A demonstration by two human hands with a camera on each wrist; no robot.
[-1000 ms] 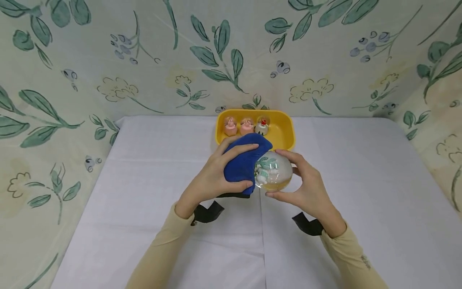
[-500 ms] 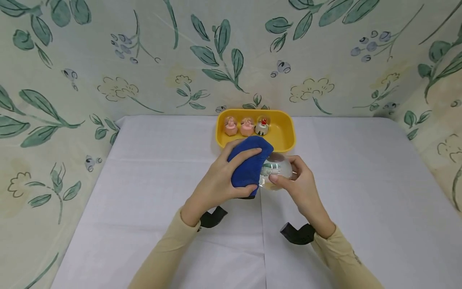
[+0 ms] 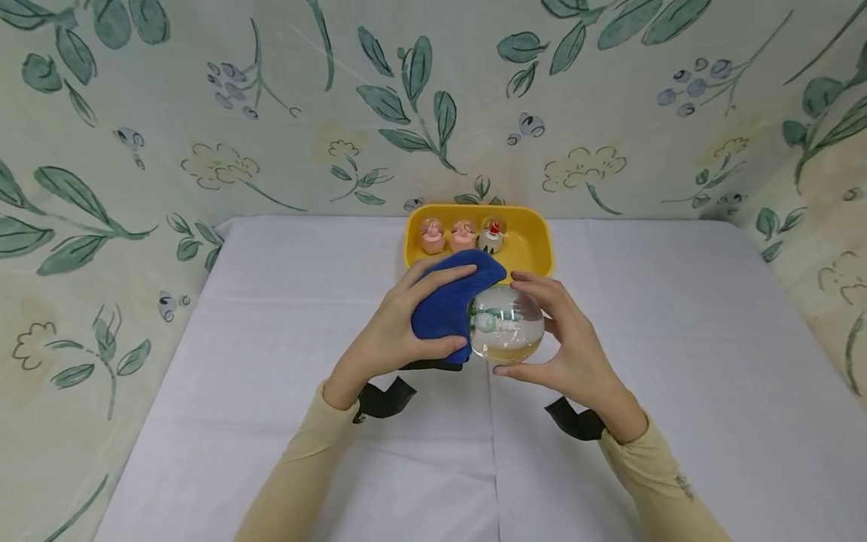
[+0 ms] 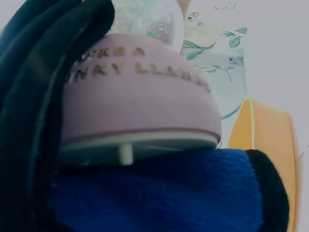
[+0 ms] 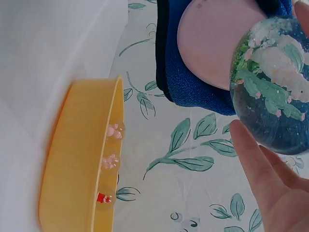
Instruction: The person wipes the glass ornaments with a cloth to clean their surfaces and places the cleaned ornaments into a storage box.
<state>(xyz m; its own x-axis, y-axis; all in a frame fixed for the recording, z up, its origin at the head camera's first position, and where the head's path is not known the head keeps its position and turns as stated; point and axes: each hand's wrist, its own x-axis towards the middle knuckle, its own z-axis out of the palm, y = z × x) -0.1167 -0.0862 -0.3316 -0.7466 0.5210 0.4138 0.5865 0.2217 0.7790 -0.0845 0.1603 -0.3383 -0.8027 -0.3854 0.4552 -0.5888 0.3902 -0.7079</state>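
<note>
A snow globe (image 3: 508, 324) is held on its side above the table, its glass ball pointing right. Inside are a white figure and green cactus shapes, clear in the right wrist view. My left hand (image 3: 400, 324) grips its base through a blue cloth (image 3: 443, 305). The pink base (image 4: 140, 106) carries raised gold letters, and a small peg sticks out of its white underside in the left wrist view. My right hand (image 3: 576, 342) curves round the glass ball, thumb at the near side and fingers at the far side.
Behind the hands stands a yellow tray (image 3: 535, 226) with three small figures in clear domes: two pink ones (image 3: 433, 236) and a white one with a red top (image 3: 491, 236). A white cloth (image 3: 291, 263) covers the table, and a leaf-patterned curtain (image 3: 284, 90) hangs behind.
My right hand turned with its thumb across the ball half a second ago, then rolled back and spread round it. The globe and my left hand shifted slightly right, then left again.
</note>
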